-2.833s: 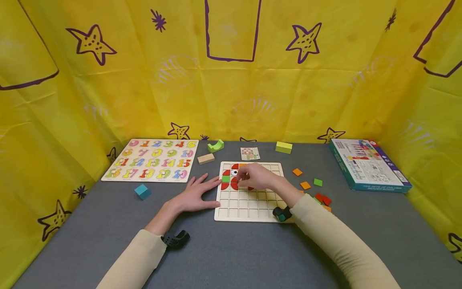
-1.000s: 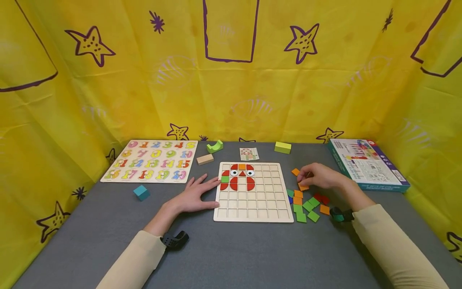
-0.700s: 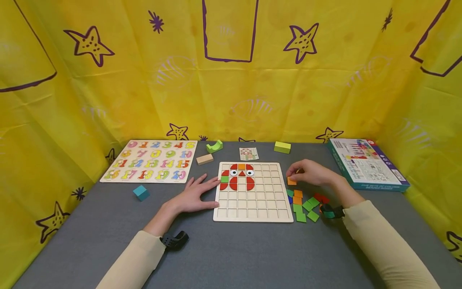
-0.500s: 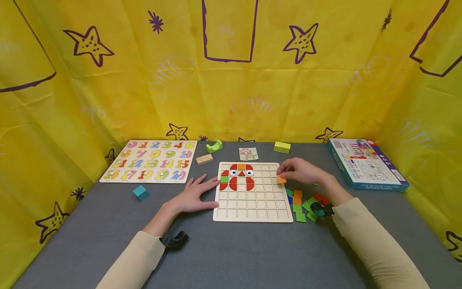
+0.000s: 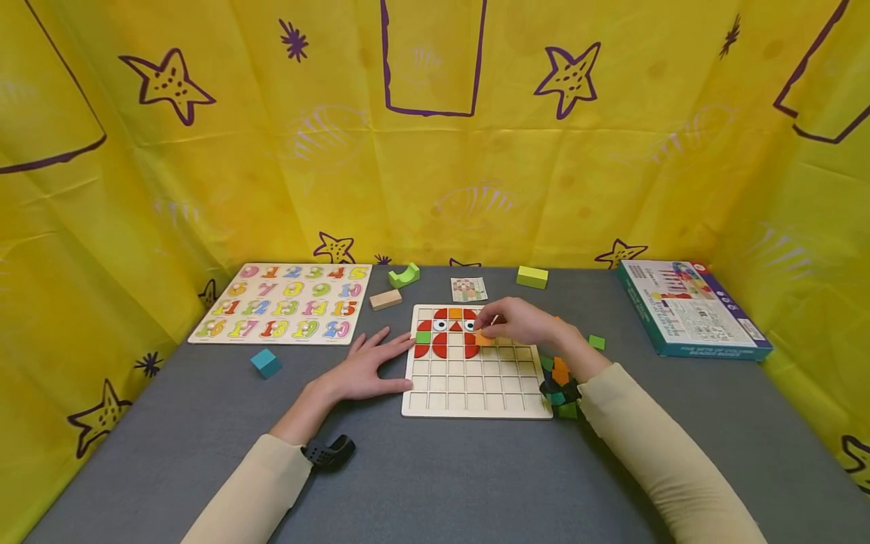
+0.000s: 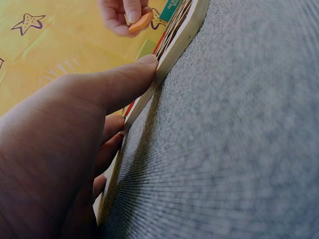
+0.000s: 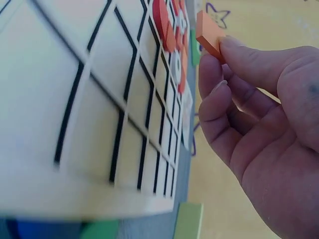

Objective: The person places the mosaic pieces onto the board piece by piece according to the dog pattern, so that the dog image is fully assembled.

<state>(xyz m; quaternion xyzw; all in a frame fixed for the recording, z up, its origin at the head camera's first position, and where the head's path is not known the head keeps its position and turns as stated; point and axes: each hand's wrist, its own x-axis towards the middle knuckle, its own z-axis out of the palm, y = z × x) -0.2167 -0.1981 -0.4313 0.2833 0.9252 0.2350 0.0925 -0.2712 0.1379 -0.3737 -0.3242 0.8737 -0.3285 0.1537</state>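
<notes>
"what carries everything?"
"a dark grey worktop [image 5: 435,483]."
"and directly on it?"
"a grid board [image 5: 476,385] in the middle, loose tiles [image 5: 560,375] to its right; a number board [image 5: 275,299] and blue cube [image 5: 266,363] left; a box [image 5: 695,308] far right; towards the back, a wooden block [image 5: 386,300], green arch [image 5: 405,277], picture card [image 5: 468,289] and yellow-green block [image 5: 532,277]."

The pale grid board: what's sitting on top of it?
Red pieces, a green square, an orange square and two eye pieces lie on the grid board. In the head view, the right hand, pinching an orange tile, hides part of its far right area.
</notes>
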